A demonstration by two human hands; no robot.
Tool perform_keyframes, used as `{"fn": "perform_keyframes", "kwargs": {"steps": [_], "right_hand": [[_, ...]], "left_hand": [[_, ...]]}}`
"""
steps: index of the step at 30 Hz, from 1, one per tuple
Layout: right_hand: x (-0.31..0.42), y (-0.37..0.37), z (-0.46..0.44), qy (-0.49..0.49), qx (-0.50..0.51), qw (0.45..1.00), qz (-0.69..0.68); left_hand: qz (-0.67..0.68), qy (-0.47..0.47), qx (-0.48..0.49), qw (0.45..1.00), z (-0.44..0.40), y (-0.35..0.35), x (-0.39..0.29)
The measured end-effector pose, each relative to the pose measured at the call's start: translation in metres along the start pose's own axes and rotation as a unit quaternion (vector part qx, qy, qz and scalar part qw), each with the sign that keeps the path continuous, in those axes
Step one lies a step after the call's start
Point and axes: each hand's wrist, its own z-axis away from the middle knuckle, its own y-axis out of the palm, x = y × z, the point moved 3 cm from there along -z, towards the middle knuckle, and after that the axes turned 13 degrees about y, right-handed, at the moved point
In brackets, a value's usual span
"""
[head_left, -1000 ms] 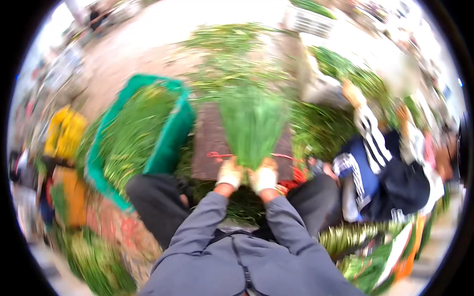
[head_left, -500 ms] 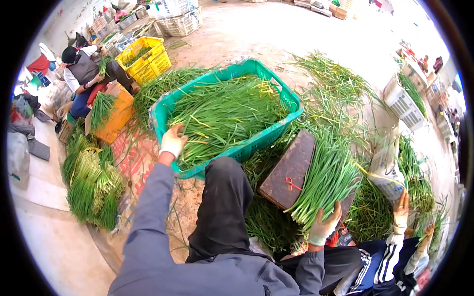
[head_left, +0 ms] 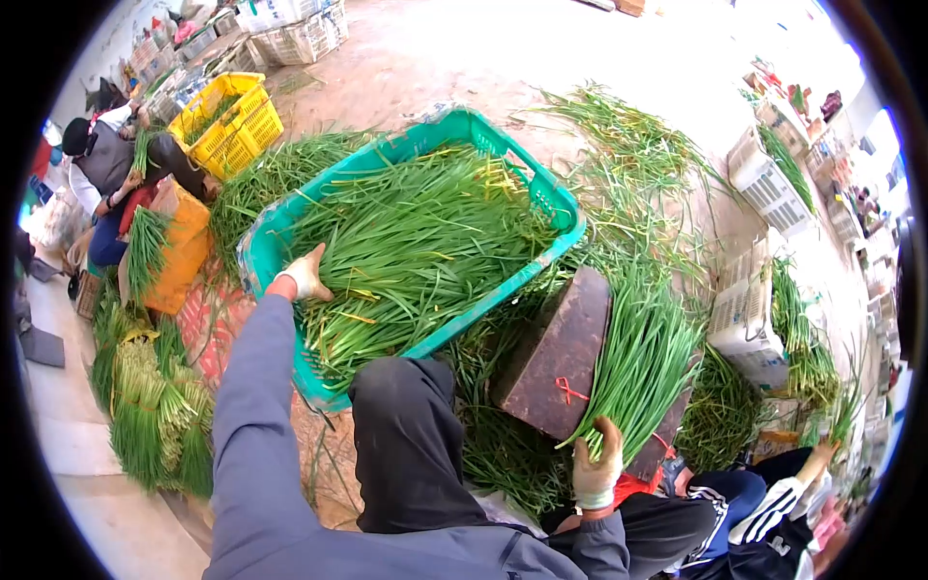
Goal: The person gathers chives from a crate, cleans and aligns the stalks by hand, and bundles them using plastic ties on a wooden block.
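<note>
My left hand, in a pale glove with bare fingertips, reaches over the left edge of the green crate. Its fingers are apart at the long green leafy stalks heaped inside. A loose bunch of green stalks lies across the dark brown board, which has a red string on it. At the bunch's lower, pale ends is my right hand, also gloved, with thumb and fingers spread. Neither hand is closed around any stalks.
Upper left, a person handles stalks beside a yellow crate and an orange box. Bundles lie lower left. A white crate and loose stalks are on the right. A co-worker's sleeve shows lower right.
From between my knees, the bunch now rests on the board, out of my hands. My left hand has moved to the crate. The view has turned left, and the co-worker's hand has moved off the white crate.
</note>
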Motion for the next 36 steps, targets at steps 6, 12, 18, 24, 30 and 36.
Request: {"fn": "perform_keyframes", "kwargs": {"steps": [6, 12, 18, 24, 30, 36], "right_hand": [[0.055, 0.052, -0.013, -0.048, 0.118, 0.991, -0.041], [0.14, 0.077, -0.052, -0.095, 0.29, 0.951, -0.048], [0.237, 0.156, -0.093, 0.166, 0.565, 0.734, -0.338], [0.258, 0.265, -0.111, 0.322, 0.601, 0.658, -0.32], [0.232, 0.283, -0.102, 0.459, 0.459, 0.617, -0.445], [0.211, 0.282, -0.121, 0.46, 0.459, 0.621, -0.438]], "left_hand": [[-0.037, -0.043, -0.101, 0.993, 0.022, 0.013, -0.021], [-0.035, -0.022, -0.115, 0.993, 0.053, -0.083, -0.085], [0.323, -0.017, -0.088, 0.942, 0.07, -0.092, -0.117], [0.233, -0.008, -0.146, 0.961, 0.066, -0.027, -0.161], [0.56, 0.151, -0.091, 0.81, 0.073, 0.023, -0.165], [0.439, -0.009, -0.204, 0.875, 0.061, 0.046, -0.119]]}}
